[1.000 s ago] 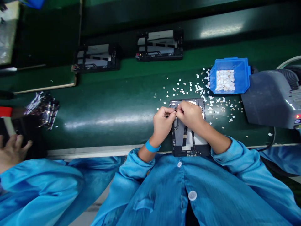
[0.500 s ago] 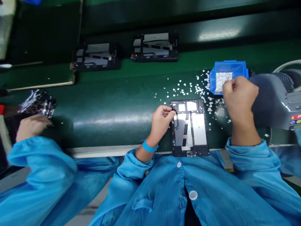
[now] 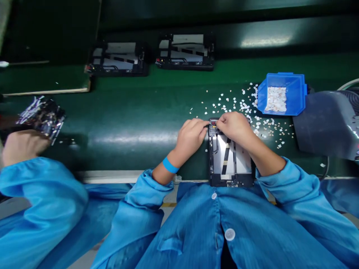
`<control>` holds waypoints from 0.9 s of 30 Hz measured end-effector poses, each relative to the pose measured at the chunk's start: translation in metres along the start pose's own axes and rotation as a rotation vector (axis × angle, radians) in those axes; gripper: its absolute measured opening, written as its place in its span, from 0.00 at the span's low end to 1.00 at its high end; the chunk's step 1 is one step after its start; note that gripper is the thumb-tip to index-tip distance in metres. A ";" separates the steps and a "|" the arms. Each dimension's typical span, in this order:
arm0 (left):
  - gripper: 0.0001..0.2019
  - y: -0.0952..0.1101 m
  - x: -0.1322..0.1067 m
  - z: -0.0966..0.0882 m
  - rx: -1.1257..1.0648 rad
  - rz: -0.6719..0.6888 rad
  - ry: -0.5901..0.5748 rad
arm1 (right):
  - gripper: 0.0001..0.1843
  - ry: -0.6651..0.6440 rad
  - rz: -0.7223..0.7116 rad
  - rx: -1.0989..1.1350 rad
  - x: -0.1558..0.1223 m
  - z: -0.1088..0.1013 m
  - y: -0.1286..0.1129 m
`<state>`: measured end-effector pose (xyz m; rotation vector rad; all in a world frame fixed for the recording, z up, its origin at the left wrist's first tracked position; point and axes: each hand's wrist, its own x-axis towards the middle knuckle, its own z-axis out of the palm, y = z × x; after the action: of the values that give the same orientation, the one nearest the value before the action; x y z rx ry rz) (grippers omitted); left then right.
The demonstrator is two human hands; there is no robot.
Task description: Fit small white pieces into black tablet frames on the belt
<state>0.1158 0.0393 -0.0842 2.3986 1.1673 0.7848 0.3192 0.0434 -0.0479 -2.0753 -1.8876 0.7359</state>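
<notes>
An opened tablet point(image 3: 243, 160), its black frame around silvery battery panels and dark ribbon cables, lies upright in front of me at the belt's near edge. My left hand point(image 3: 191, 137), with a blue band at the wrist, has its closed fingertips against the tablet's upper left corner. Over the tablet's top, my right hand point(image 3: 236, 126) is closed in a pinch. Whatever its fingertips hold is too small to make out. Between the two hands a small red and yellow part point(image 3: 213, 124) shows on the tablet. The right hand covers much of the tablet's upper edge.
A blue bin point(image 3: 299, 93) of small white pieces point(image 3: 276, 99) stands at right, with more scattered beside it. A grey machine point(image 3: 325, 127) is farther right. Two opened tablets point(image 3: 120, 59) point(image 3: 186, 52) lie beyond. At left, a co-worker's hand point(image 3: 26, 145) is by a shiny pile of strips point(image 3: 45, 116).
My right hand has come from the blue bin to the tablet's top. My left hand's pinch on a dark part has shifted to the tablet's corner. The co-worker's hand moved slightly left.
</notes>
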 end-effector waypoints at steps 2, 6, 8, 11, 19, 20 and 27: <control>0.13 -0.001 -0.001 0.004 0.008 0.019 -0.003 | 0.12 0.001 0.002 -0.022 0.001 0.000 -0.001; 0.15 -0.002 -0.002 0.007 0.035 0.043 -0.006 | 0.14 -0.003 0.025 -0.059 -0.001 0.000 -0.004; 0.16 -0.001 -0.003 0.007 0.043 0.040 -0.019 | 0.13 0.006 0.037 -0.077 0.000 -0.001 -0.005; 0.16 0.000 -0.002 0.007 0.048 0.025 -0.051 | 0.14 -0.017 0.042 -0.090 0.004 -0.002 -0.005; 0.15 -0.004 0.005 0.000 0.180 0.091 -0.105 | 0.15 -0.046 0.044 -0.086 0.004 -0.004 -0.006; 0.16 -0.004 0.005 -0.002 0.218 0.110 -0.127 | 0.15 -0.036 0.037 -0.087 0.004 -0.004 -0.006; 0.20 0.000 0.011 -0.019 0.445 0.224 -0.319 | 0.14 -0.053 0.006 -0.088 0.001 -0.005 -0.001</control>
<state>0.1093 0.0490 -0.0658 2.9171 1.0356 0.1905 0.3208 0.0457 -0.0436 -2.1350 -1.9768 0.7277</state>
